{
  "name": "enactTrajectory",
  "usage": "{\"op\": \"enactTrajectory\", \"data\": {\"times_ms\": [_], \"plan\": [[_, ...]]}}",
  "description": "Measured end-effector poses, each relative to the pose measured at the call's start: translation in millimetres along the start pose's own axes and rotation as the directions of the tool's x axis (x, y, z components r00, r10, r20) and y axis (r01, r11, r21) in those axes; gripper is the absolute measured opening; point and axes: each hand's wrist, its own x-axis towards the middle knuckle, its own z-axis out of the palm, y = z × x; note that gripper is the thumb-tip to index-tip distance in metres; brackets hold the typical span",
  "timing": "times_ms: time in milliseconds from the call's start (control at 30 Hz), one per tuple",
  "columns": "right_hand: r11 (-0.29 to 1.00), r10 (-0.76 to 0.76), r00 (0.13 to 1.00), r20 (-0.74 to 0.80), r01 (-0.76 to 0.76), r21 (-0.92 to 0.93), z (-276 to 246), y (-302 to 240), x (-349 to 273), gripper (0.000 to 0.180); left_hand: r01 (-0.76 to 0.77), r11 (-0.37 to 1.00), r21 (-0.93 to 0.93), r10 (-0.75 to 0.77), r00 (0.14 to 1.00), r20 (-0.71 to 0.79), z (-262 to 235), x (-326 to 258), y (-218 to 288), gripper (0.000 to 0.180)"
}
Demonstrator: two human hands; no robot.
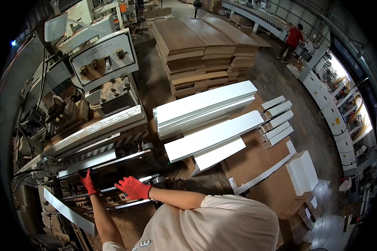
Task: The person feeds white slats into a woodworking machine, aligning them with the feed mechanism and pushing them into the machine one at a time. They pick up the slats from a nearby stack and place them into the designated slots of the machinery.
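Note:
Both my hands wear red gloves and rest on the infeed of a grey woodworking machine point(100, 58) at the left. My left hand point(87, 182) presses its fingers onto a narrow white panel point(88, 162) lying along the machine's guide rail point(96, 127). Just to the right, my right hand point(132, 187) lies palm down, fingers spread, on the machine's roller track point(113, 196), at the near end of the panel. Neither hand is closed around anything.
Stacks of long white panels point(205, 104) and short white pieces point(276, 121) lie on a brown board point(255, 159) to my right. Behind stands a tall pile of brown boards point(201, 46). A person in a red top point(293, 39) works far back right, near white machines point(331, 108).

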Motion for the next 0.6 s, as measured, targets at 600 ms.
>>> {"op": "enactTrajectory", "data": {"times_ms": [600], "plan": [[0.991, -0.099, 0.993, -0.058, 0.103, 0.088, -18.9, -24.3, 8.1, 0.08, 0.107, 0.961, -0.255, -0.123, 0.991, -0.047, -42.2, 33.4, -57.8, 0.081]]}}
